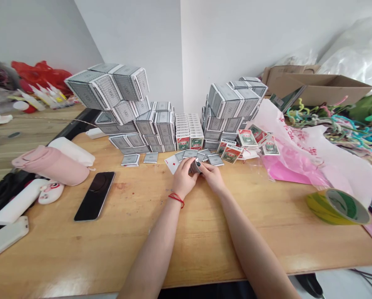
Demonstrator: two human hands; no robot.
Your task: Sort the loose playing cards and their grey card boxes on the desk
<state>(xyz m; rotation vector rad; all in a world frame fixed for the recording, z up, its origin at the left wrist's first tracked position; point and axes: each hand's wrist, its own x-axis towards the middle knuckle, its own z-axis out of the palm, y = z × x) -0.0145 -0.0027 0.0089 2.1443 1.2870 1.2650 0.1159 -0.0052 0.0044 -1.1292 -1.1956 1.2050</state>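
Note:
My left hand point(185, 177) and my right hand point(212, 176) meet over the middle of the table, both closed on a small playing card point(195, 166) that looks bent between the fingers. Whether it is one card or a few I cannot tell. Just beyond the hands lie several folded cards with grey patterned backs point(215, 159). A face-up ace of diamonds point(172, 163) lies flat beside my left hand. Two more folded card pieces point(130, 160) rest farther left. Behind stand block structures built of folded cards, one on the left point(126, 112) and one on the right point(232, 106).
Two rows of card boxes point(189, 131) stand between the structures, with loose card boxes point(247, 138) to the right. A phone point(95, 196) and pink bottle point(52, 164) lie left. Yellow tape point(337, 206), plastic bags point(310, 153) and a cardboard box point(319, 89) are right.

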